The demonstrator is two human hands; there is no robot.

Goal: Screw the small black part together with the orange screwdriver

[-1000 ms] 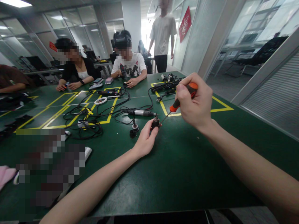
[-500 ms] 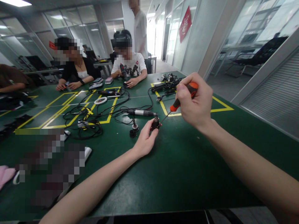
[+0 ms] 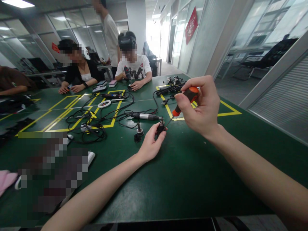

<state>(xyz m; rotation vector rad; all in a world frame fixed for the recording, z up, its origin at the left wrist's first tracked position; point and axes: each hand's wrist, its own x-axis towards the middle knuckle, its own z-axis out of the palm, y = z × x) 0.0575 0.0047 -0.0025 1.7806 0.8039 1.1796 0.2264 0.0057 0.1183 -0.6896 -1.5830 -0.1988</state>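
Note:
Between the thumb and fingers of my left hand [image 3: 151, 144] is a small black tool part with a metal tip [image 3: 161, 126], held upright just over the table. My right hand [image 3: 203, 107] grips the orange and black handle of a screwdriver [image 3: 176, 110]. Its thin shaft slants down to the left, and its tip is at the right side of the black part; I cannot make out a screw there. Left of my left hand stand a metal-and-black spindle piece [image 3: 139, 130] and a black ring-shaped cap [image 3: 137, 138].
A silver and black cylindrical power tool [image 3: 145, 116] lies behind the left hand. Black cables [image 3: 96, 136] coil to the left, with a white ring [image 3: 104, 104] beyond. More cables and plugs [image 3: 172, 86] are piled at the back. Co-workers [image 3: 134, 65] sit across the green table [image 3: 154, 195].
The screwdriver has turned in my right hand and shifted slightly left and down, its fingers loosened around the handle. My left hand keeps its hold. A standing person behind has moved left.

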